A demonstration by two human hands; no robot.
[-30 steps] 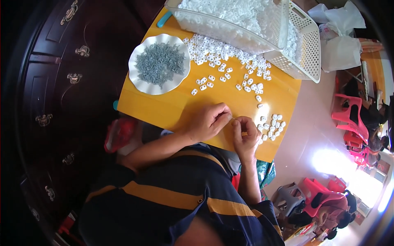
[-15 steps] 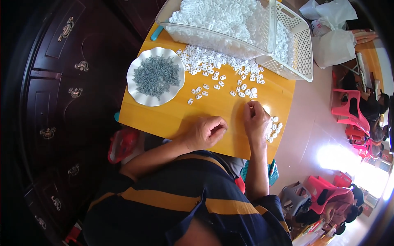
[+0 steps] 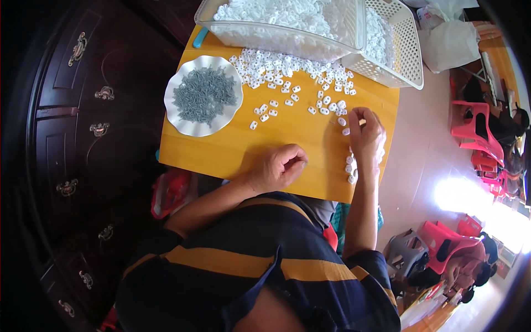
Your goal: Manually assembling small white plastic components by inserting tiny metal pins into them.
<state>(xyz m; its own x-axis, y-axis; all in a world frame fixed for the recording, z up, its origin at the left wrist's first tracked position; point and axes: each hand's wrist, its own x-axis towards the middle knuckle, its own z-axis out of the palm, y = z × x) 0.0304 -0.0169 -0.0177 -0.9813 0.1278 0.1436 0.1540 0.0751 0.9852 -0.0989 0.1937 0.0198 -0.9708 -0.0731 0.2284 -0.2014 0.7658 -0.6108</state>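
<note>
My left hand [image 3: 285, 167] rests curled above the near part of the yellow table, thumb against fingertips; anything inside is hidden. Over the table's right side, my right hand [image 3: 368, 137] has thumb and forefinger brought together, and I cannot make out what they pinch. Just left of its fingertips lie small white plastic two-hole pieces [image 3: 332, 107]. More white oval pieces [image 3: 350, 169] are partly covered by my right wrist. A scalloped white plate [image 3: 171, 113] at the left carries a heap of small grey screws [image 3: 204, 95].
A clear plastic bin [image 3: 276, 36] full of white pieces stands at the far edge, beside a white perforated basket [image 3: 409, 50]. Loose white pieces [image 3: 271, 66] spread before them. Dark drawers [image 3: 66, 133] rise at left. Pink chairs [image 3: 470, 127] and seated people are at right.
My right hand has shifted right and away from me, toward the table's right edge, uncovering some white pieces. My left hand stays curled in nearly the same place. The whole view has shifted slightly.
</note>
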